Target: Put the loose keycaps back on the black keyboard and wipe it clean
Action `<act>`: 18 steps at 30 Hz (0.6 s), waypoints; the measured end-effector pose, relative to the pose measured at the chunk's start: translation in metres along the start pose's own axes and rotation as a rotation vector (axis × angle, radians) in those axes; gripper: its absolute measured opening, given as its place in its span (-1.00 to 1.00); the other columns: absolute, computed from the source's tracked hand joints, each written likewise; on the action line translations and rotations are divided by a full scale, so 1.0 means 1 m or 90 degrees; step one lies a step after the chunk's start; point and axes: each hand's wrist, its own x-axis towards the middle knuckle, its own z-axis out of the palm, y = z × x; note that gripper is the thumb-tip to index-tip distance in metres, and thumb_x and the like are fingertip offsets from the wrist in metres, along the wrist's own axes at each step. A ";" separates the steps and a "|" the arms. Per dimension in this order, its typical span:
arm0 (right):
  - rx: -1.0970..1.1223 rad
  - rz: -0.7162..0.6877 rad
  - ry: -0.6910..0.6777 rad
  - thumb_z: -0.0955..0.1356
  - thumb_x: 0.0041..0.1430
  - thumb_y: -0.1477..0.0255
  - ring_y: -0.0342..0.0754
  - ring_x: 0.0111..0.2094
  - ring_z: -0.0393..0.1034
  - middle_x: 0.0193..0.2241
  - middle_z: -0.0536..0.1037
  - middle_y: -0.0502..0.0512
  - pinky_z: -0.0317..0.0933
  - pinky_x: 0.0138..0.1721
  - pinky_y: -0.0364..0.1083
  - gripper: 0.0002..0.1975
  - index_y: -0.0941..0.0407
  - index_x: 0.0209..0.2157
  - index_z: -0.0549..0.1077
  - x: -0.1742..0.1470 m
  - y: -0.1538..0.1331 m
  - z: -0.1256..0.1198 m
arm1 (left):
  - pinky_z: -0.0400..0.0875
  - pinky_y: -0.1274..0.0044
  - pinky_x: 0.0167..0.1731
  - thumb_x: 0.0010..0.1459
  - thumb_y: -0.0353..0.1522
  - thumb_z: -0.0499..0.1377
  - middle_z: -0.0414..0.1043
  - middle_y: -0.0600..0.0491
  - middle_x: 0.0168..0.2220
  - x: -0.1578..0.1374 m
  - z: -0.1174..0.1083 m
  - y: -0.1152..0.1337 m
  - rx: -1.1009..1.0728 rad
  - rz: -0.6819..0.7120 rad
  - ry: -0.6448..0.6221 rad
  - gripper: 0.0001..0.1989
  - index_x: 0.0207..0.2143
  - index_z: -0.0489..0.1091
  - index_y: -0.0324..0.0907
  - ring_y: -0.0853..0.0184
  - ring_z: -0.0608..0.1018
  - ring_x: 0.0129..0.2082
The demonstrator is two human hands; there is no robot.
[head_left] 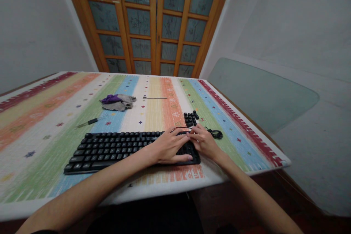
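Note:
A black keyboard (115, 150) lies along the near side of the table, its number-pad end bare of keycaps where it shows. My left hand (171, 146) rests across the right part of the keyboard, fingers stretched out and thumb pointing to the right. At the upper right corner of the keyboard, my right hand (204, 140) has its fingers pinched together, touching the left fingertips. Whatever sits in that pinch is hidden. Just behind the hands lies a group of loose black keycaps (190, 119). A coiled black cable (216, 134) is beside my right hand.
Farther back lies a crumpled grey cloth with a purple part (117, 101). A wire tool with a black handle (92, 121) lies left of it, nearer me. A thin rod (156, 98) lies across the striped tablecloth (68, 117). Wooden glass doors (156, 25) stand behind.

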 end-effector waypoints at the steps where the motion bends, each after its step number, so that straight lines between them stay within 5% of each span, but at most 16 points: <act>1: -0.001 -0.001 -0.004 0.29 0.34 0.55 0.04 -0.31 0.28 -0.43 0.47 0.13 0.27 -0.29 0.01 -0.70 0.08 -0.43 0.57 0.000 0.000 0.001 | 0.14 0.24 0.29 0.34 0.05 0.01 0.43 -0.18 0.15 0.000 0.001 0.000 -0.001 -0.001 -0.004 -0.45 0.01 0.38 -0.24 0.06 0.32 0.27; 12: 0.096 0.051 -0.087 0.37 0.32 0.39 0.01 -0.26 0.42 -0.34 0.54 0.13 0.34 -0.18 0.02 -0.82 0.07 -0.28 0.65 0.006 0.012 -0.014 | 0.08 0.23 0.32 0.35 0.04 0.03 0.31 -0.19 0.27 -0.002 -0.001 -0.003 -0.007 -0.003 -0.033 -0.38 0.17 0.30 -0.28 0.04 0.22 0.34; 18: 0.072 0.173 -0.026 0.38 0.27 0.34 0.03 -0.24 0.47 -0.25 0.65 0.16 0.34 -0.16 0.00 -0.81 0.10 -0.23 0.64 0.015 0.062 -0.026 | 0.20 0.15 0.22 0.40 0.01 -0.04 0.37 -0.19 0.22 -0.016 -0.007 -0.011 -0.004 -0.031 -0.061 -0.43 0.16 0.30 -0.25 -0.04 0.33 0.26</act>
